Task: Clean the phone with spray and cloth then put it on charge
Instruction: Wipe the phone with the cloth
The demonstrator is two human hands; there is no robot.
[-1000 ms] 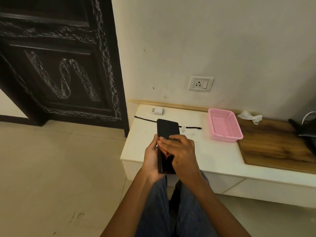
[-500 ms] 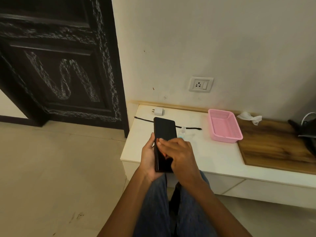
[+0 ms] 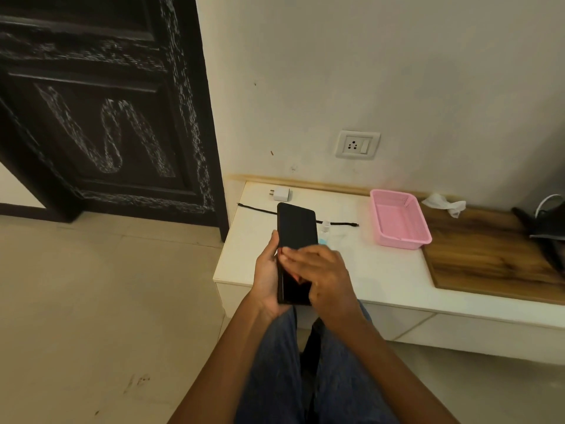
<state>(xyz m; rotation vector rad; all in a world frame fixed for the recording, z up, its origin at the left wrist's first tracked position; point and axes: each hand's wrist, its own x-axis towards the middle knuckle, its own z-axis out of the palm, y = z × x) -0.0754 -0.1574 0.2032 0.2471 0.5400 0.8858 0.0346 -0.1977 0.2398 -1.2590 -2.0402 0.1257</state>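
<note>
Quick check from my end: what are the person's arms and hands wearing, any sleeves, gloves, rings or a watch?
Both forearms are bare right down to the frame edge, with no sleeves in view. The left hand and right hand are ungloved; no watch, bracelet or ring shows. Blue denim trousers cover the legs below them.

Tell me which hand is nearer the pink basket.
Right. The right hand lies across the phone, on the side toward the pink basket; the left hand grips the phone's far edge, farther away. Neither touches the basket.
</note>
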